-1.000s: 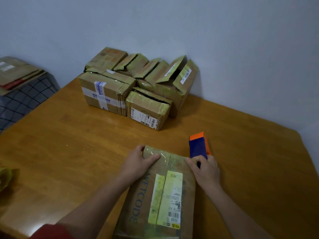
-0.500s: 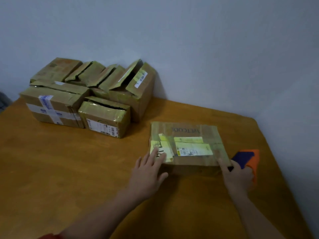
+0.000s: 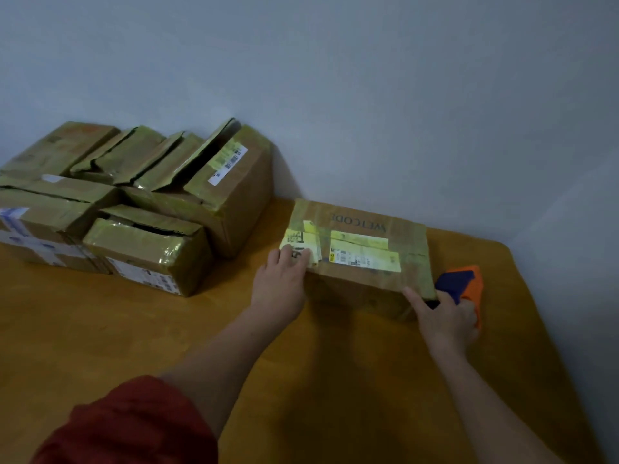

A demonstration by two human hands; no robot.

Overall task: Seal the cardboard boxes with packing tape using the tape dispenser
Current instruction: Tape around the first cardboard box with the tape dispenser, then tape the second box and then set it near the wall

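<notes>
Boxes [image 3: 150, 249] sit piled at the left of the table [image 3: 134, 329], by the wall. Next, the left hand [image 3: 279, 289] lies flat on the near left corner of one brown box [image 3: 365, 229], grip spread. At that box's right end, the right hand [image 3: 445, 316] curls its grip round the blue and orange tape dispenser [image 3: 465, 283].

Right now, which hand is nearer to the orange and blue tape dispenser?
Right. The right hand holds the tape dispenser; the left hand rests on the opposite end of the box.

Labelled box [image 3: 407, 244] lying flat, orange-blue tape dispenser [image 3: 464, 284] beside
</notes>
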